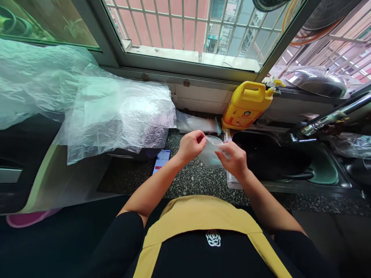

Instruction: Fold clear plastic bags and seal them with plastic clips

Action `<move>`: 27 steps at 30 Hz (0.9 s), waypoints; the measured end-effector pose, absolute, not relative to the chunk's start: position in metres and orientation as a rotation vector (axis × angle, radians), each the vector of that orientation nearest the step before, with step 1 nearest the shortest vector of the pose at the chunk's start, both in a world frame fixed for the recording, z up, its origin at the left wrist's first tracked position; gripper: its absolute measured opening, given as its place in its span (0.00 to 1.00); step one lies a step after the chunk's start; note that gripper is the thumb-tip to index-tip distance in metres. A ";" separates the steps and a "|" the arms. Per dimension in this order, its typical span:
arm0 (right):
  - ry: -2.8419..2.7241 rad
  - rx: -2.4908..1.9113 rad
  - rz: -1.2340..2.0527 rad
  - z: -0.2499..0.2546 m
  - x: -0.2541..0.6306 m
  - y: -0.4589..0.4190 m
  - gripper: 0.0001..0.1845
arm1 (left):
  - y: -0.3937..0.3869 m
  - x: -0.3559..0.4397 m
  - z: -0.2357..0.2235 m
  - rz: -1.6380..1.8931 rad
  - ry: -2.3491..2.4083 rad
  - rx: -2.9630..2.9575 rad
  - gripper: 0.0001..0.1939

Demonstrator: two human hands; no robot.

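Note:
Between my hands, above the speckled counter [185,179], hangs a small clear plastic bag [211,157]. My left hand [192,146] pinches its left upper edge, fingers closed. At its right side my right hand [234,158] grips the other edge between thumb and fingers. Whether the bag holds anything I cannot tell. Below my right hand lies a clear plastic container or packet [233,182], partly covered by the hand. Left of my left wrist a phone [161,159] with a lit screen lies on the counter.
A yellow detergent jug [246,106] with a pump stands behind my right hand. To the right, a sink [333,170] holds a dark wok [278,160] under a faucet [321,125]. Plastic sheeting [121,112] covers things at left. A flat plastic packet [197,123] lies by the wall.

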State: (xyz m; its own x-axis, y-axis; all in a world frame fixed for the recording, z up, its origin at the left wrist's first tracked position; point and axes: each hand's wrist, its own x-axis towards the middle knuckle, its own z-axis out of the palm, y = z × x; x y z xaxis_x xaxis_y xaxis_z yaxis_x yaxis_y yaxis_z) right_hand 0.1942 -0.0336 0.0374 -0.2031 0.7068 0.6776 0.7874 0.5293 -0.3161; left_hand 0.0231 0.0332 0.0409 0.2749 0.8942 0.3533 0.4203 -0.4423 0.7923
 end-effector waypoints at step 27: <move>-1.660 -1.236 0.035 0.023 0.168 -0.035 0.07 | 0.043 0.021 0.046 1.266 0.975 1.483 0.06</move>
State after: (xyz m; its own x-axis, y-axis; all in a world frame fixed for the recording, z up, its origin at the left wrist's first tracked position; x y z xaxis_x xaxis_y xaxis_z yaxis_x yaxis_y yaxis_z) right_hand 0.1675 -0.0345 0.0231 0.0481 0.7231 0.6891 0.6931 0.4726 -0.5443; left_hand 0.0212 0.0430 0.0458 0.1555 0.9546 0.2542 0.0021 -0.2576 0.9662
